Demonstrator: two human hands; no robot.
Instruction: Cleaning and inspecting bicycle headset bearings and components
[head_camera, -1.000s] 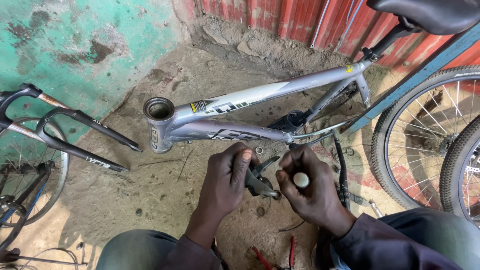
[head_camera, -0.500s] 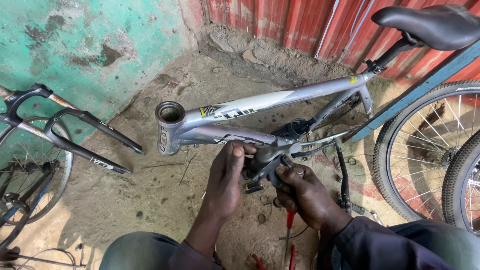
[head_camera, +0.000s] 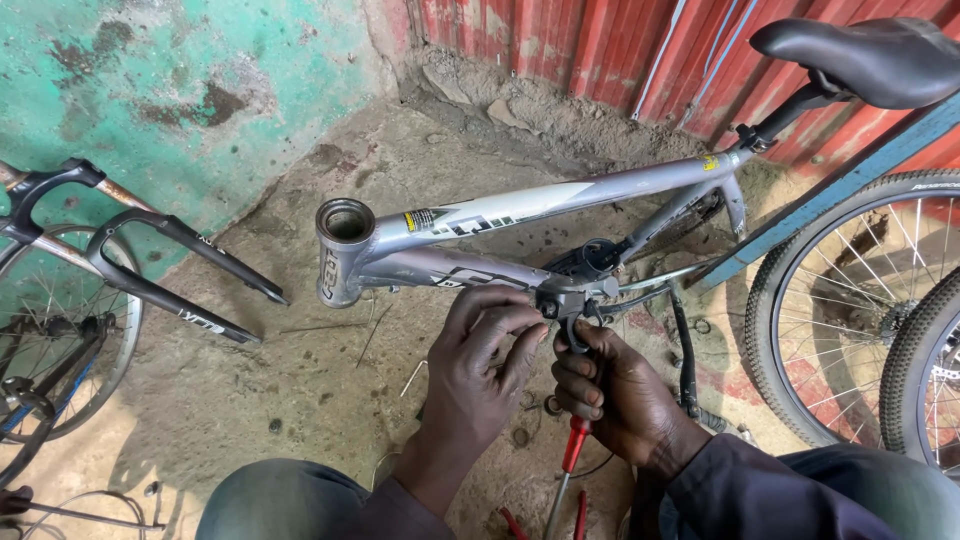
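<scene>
Dirt floor, teal wall, red corrugated sheet behind. Silver bike frame (head_camera: 520, 215) lies across the middle. Left hand (head_camera: 478, 365) pinches a small grey clamp part (head_camera: 570, 297) under the down tube; right hand (head_camera: 610, 390) grips red-handled tool (head_camera: 572, 445).

dusty dirt floor (head_camera: 300, 420) bears red-handled pliers (head_camera: 566, 470), scattered washers (head_camera: 520, 436).

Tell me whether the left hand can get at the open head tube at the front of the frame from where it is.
Probably yes. The left hand rests on the grey frame, and nothing lies between it and the head tube along the down tube.
</scene>
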